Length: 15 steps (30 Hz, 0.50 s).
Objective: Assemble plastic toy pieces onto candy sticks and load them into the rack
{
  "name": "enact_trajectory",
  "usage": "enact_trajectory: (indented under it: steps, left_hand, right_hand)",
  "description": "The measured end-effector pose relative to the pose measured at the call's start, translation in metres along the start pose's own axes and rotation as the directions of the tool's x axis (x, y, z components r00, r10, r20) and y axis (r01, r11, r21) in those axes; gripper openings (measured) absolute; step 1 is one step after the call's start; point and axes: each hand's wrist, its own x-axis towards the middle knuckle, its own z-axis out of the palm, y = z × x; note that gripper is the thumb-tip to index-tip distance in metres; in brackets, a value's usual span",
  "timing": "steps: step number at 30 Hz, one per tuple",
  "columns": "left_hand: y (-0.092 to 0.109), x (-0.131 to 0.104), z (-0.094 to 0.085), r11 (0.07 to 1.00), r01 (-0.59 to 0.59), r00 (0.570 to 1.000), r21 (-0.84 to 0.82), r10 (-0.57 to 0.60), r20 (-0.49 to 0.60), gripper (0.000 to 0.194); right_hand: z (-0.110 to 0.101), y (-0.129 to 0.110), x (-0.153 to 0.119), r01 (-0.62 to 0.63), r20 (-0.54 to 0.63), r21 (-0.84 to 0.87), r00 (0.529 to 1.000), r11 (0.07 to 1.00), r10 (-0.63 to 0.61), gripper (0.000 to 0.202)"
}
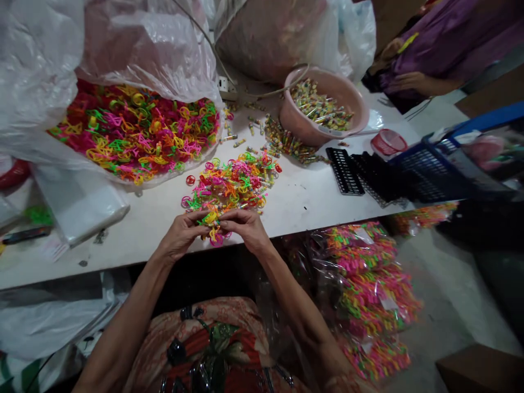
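Observation:
My left hand (182, 233) and my right hand (244, 226) meet over the front edge of the white table. Between the fingertips of my left hand is a small yellow plastic piece (210, 219), one of the brightly coloured bits. My right thumb and forefinger are pinched together at its right side; what they grip is too small to make out. Just beyond both hands lies a loose pile of pink, green, orange and yellow plastic pieces (233, 183), with small candy-like tubes mixed in.
A large clear bag of coloured pieces (143, 134) lies open at left. Behind are a pink basin (323, 123) of small tubes, black trays (346, 172), a red basket (388, 143) and a blue crate (429, 169). Filled bags (372, 289) stand below right. A co-worker's hands (411, 82) work at upper right.

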Motion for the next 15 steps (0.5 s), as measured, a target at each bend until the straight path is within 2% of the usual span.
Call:
enact_trajectory:
  steps: [9, 13, 15]
  left_hand:
    - [-0.004, -0.001, -0.001, 0.999, -0.032, 0.999, -0.036, 0.03, -0.037, 0.042]
    - [-0.011, -0.002, -0.002, 0.993, 0.064, 0.998, -0.097, -0.061, 0.03, 0.045]
    - [-0.014, -0.002, -0.003, 0.986, 0.109, 0.994, -0.129, -0.106, 0.03, 0.047]
  right_hand:
    - [-0.011, -0.001, -0.002, -0.036, 0.0, 0.007, 0.999, 0.999, 0.036, 0.031]
    - [-0.014, 0.005, -0.004, -0.123, 0.062, 0.055, 0.991, 0.991, 0.119, 0.033]
    - [-0.014, 0.008, -0.006, -0.138, 0.066, 0.072, 0.989, 0.988, 0.134, 0.033]
